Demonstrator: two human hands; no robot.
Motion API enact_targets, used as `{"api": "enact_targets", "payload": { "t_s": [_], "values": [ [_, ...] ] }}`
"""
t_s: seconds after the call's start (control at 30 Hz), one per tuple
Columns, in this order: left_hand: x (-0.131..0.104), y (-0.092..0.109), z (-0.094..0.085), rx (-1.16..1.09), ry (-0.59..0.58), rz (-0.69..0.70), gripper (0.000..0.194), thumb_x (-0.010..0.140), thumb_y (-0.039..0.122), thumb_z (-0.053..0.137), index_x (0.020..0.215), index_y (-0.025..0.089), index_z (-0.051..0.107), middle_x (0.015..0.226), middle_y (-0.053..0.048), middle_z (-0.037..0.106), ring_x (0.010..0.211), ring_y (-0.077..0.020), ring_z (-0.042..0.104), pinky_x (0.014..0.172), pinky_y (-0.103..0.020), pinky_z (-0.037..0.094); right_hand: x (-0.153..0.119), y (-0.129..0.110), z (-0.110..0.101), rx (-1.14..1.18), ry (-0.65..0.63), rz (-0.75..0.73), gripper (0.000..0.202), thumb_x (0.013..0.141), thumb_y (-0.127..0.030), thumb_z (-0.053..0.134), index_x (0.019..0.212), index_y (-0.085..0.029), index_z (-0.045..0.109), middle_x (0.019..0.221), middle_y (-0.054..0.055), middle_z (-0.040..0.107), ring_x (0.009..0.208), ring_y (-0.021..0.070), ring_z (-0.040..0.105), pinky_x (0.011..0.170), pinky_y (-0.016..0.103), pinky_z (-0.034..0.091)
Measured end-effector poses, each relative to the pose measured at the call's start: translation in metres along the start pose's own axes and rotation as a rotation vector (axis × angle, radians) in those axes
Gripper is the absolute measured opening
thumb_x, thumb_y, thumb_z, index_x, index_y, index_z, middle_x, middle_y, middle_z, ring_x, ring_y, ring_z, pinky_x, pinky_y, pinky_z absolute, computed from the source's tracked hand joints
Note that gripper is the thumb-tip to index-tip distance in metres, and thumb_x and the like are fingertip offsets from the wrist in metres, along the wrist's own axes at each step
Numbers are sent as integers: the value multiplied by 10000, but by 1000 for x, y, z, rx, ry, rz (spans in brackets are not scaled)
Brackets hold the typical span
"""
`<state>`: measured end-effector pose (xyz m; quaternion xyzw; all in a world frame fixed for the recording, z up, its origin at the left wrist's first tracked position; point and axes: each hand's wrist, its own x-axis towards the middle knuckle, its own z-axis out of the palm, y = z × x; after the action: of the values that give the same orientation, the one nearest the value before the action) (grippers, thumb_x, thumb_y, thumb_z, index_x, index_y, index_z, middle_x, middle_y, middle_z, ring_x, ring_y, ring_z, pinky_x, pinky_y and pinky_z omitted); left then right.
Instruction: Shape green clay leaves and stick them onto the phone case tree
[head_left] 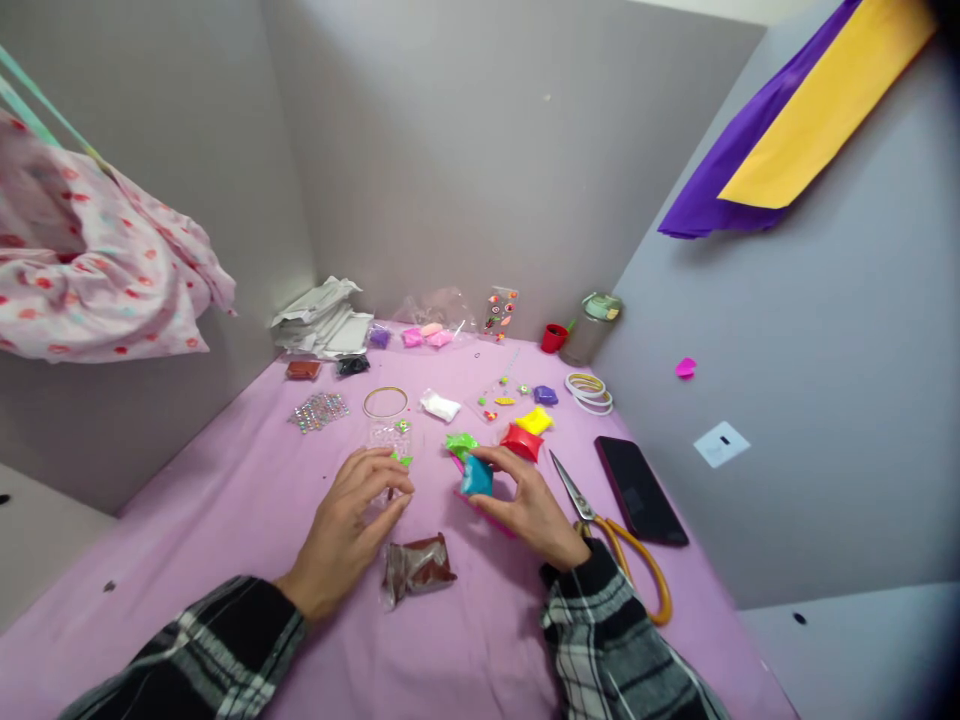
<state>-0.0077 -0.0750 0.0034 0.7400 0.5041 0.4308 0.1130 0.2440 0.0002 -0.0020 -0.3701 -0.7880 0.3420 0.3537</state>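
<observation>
My right hand (pixel 529 505) pinches a small blue packet (pixel 478 476), seemingly modelling clay, between thumb and fingers. Under it lies a flat pink piece (pixel 491 515), mostly covered by the hand. A bright green packet (pixel 460 444) touches the blue one's far side in the picture. My left hand (pixel 349 525) is loosely curved, its thumb a little apart from the fingers, with nothing plainly gripped. Behind its fingertips show a small green piece (pixel 403 460) and a dark brown bit, partly hidden. A brown packet (pixel 420 568) in clear wrap lies between my wrists.
Orange-handled scissors (pixel 637 560) and a phone (pixel 641 490) lie at right. Red (pixel 521 442) and yellow packets (pixel 535 420), a white packet (pixel 440 405), bangles (pixel 589 393) and a glass jar (pixel 592 328) stand farther back. Grey walls (pixel 450 150) enclose the pink cloth (pixel 247 500).
</observation>
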Motion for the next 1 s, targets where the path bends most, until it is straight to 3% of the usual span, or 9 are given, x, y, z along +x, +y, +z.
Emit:
{"api": "enact_targets", "payload": {
  "t_s": [0.1, 0.23, 0.33, 0.43, 0.5, 0.57, 0.7, 0.87, 1.0],
  "values": [
    [17, 12, 12, -76, -82, -37, 100, 960, 252, 544, 951, 245, 644, 964, -27, 696, 996, -218, 641, 1068, -459, 423, 0, 0, 4, 44, -10, -19, 470, 806, -167, 769, 1251, -219, 626, 1234, 82, 659, 1143, 218, 619, 993, 392, 498],
    [26, 21, 23, -183, -115, -219, 152, 937, 314, 566, 1055, 245, 632, 1066, -32, 701, 1023, -218, 650, 919, -364, 506, 1, 5, 5, 16, 1, -50, 481, 816, -154, 755, 1266, -232, 605, 1229, 77, 656, 1134, 224, 617, 976, 383, 504],
    [19, 19, 19, -177, -51, -312, 165, 931, 363, 558, 1022, 249, 633, 1063, -25, 702, 1061, -226, 651, 938, -353, 491, -3, 13, 1, -154, 43, -55, 458, 839, -136, 695, 1275, -221, 585, 1223, 97, 647, 1150, 256, 597, 1006, 439, 481],
    [10, 10, 5, -147, -50, -384, 210, 926, 424, 551, 990, 246, 642, 1058, -29, 693, 1017, -233, 665, 877, -343, 507, -8, 21, -4, -302, -18, -78, 525, 783, -15, 589, 1274, -201, 582, 1261, 121, 619, 1218, 282, 556, 1054, 483, 447],
    [11, 2, -6, -102, -57, -351, 221, 923, 431, 554, 995, 245, 648, 1069, -32, 691, 1037, -240, 654, 913, -358, 490, -8, 23, -6, -328, -38, -112, 581, 741, 27, 542, 1279, -191, 579, 1336, 131, 579, 1288, 281, 513, 1097, 487, 415],
    [19, -4, -17, -50, -43, -283, 211, 923, 421, 561, 993, 242, 650, 1071, -36, 690, 1047, -246, 640, 944, -376, 467, -3, 22, -6, -328, 13, -120, 531, 784, -4, 554, 1283, -184, 572, 1363, 135, 565, 1303, 275, 504, 1108, 485, 406],
    [52, -3, -26, 45, -41, -150, 170, 927, 374, 579, 999, 239, 655, 1057, -38, 696, 1051, -260, 620, 946, -404, 437, 24, 12, 6, -481, 53, -28, 334, 902, -221, 654, 1223, -165, 584, 1213, 141, 649, 1152, 295, 594, 997, 473, 473],
    [88, 5, -4, 19, -8, 7, 74, 923, 233, 596, 924, 219, 669, 951, -27, 708, 977, -238, 626, 914, -388, 432, 47, 12, 31, -677, 55, 56, 242, 842, -223, 726, 1032, -116, 623, 1058, 201, 666, 999, 354, 616, 859, 498, 485],
    [92, -10, 21, -41, -5, 10, 84, 916, 195, 607, 922, 215, 688, 884, -22, 704, 907, -231, 625, 879, -385, 438, 42, 23, 35, -623, 97, 15, 190, 845, -116, 650, 1028, -149, 615, 1002, 142, 683, 955, 312, 625, 841, 449, 488]
  ]
}}
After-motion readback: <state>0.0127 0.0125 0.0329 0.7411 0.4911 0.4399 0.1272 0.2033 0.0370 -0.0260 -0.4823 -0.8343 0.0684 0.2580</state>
